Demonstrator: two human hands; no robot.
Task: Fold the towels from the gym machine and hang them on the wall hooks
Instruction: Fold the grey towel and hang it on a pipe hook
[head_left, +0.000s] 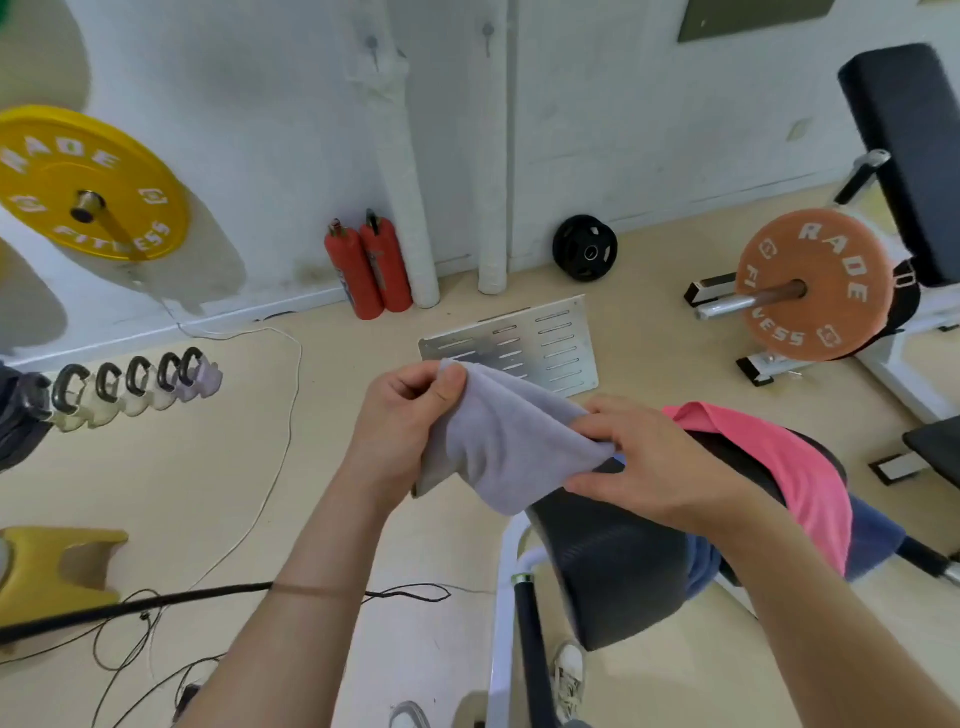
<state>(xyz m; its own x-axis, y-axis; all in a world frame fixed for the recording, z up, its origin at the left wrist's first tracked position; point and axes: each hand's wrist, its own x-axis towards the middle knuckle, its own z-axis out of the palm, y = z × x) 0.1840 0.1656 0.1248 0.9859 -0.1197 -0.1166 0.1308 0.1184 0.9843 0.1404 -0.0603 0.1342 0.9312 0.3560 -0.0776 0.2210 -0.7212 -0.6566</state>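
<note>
A small grey towel (506, 441) hangs folded between both hands above the floor. My left hand (402, 421) pinches its upper left corner. My right hand (660, 467) grips its right edge, just over the black padded seat (613, 566) of the gym machine. A pink towel (800, 462) is draped over the seat's far side, and a dark blue towel (872, 535) lies below it. Two wall hooks (372, 45) (488, 32) sit high on the white wall ahead; both hooks are bare.
Two red fire extinguishers (369, 267) stand at the wall's foot. A slotted metal plate (519, 343) lies on the floor. An orange weight plate (810, 286) on a bar is at right, a yellow plate (88, 182) at left. Cables (280, 415) cross the floor.
</note>
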